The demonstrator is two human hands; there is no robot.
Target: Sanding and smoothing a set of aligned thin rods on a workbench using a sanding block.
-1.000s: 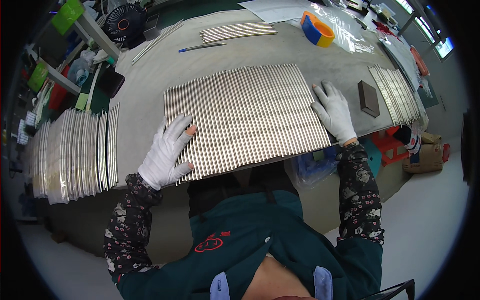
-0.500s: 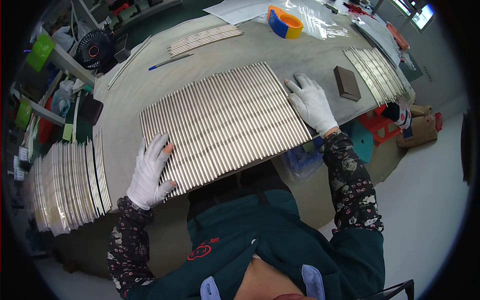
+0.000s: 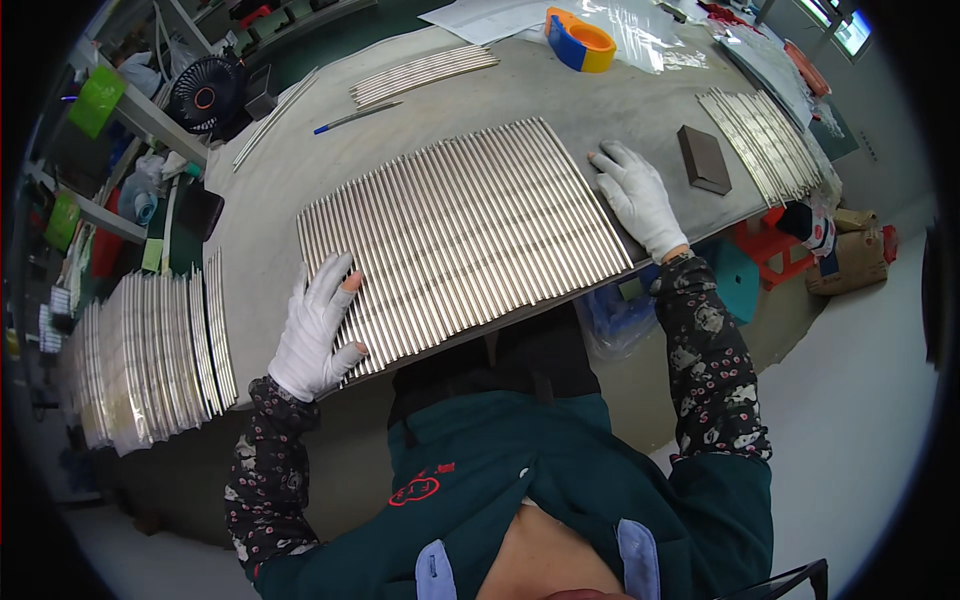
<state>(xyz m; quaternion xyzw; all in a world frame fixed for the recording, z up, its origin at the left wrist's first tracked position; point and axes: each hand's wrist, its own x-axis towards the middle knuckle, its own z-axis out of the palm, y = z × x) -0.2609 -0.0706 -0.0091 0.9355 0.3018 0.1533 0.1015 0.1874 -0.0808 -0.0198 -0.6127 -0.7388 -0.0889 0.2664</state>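
A round black fan [image 3: 205, 97] stands at upper left. A red plastic stool [image 3: 762, 243] stands beside a brown cardboard box [image 3: 848, 262].

Here the left hand [image 3: 312, 335] masks part of the leftmost rods [image 3: 316, 235], its gloved palm out of sight! On the far side, a white sheet [image 3: 480, 20] runs off the edge; near right, dark glasses [image 3: 818, 568] are cut short. Far left, shelf clutter [image 3: 150, 180] blurs beyond telling, and the table [image 3: 255, 225] hides some of the red stool [image 3: 790, 265].

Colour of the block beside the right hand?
The block is dark grey-brown, clearest in the head view.
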